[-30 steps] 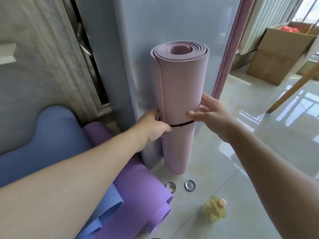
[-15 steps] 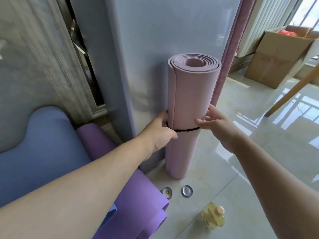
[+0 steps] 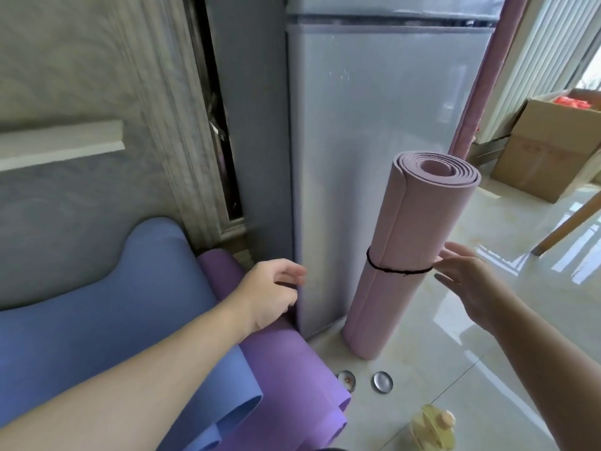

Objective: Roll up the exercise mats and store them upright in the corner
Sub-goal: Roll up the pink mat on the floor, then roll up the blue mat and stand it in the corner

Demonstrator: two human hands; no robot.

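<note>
home | fridge (image 3: 374, 157) | tiled floor (image 3: 455, 369) | curtain (image 3: 481, 76) | cardboard box (image 3: 546, 161)

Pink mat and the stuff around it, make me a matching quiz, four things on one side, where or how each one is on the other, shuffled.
Things:
1. pink mat
2. black band
3. blue mat
4. cardboard box

States:
A. lying loose at the lower left
B. rolled, standing upright by the fridge
C. open, far right on the floor
D. wrapped round the roll

Pairs: 1-B, 2-D, 3-A, 4-C
</note>
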